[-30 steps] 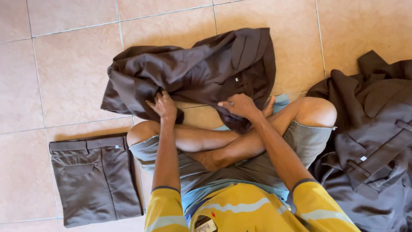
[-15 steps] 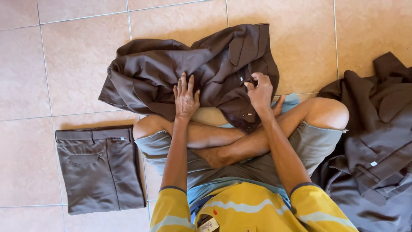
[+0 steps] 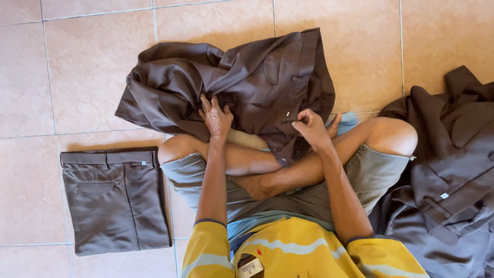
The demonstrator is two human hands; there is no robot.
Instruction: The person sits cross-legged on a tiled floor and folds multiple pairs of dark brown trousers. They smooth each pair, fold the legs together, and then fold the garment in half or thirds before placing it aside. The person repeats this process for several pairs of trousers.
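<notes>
Brown trousers (image 3: 247,82), crumpled and partly spread, lie on the tiled floor (image 3: 77,67) just past my crossed legs (image 3: 288,164), with the near edge draped over my shins. My left hand (image 3: 216,117) rests flat on the cloth near its middle, fingers (image 3: 207,105) spread and pressing down, not gripping anything. My right hand (image 3: 311,126) is at the right side of the same garment, by the waistband area; thumb and forefinger look pinched together on a small bit of the fabric edge, the other fingers curled, though I can't see exactly what sits in the pinch. The waistband end points away from me, up and to the right.

To my left on the floor sits a folded pair of brown trousers (image 3: 116,198), neat rectangle, waistband at the top, well apart from the crumpled one. To my right, touching my knee, a heap of dark brown garments (image 3: 447,185) is piled loosely. I'm sitting cross-legged in grey shorts (image 3: 375,172) and a yellow shirt (image 3: 288,252) with pale stripes.
</notes>
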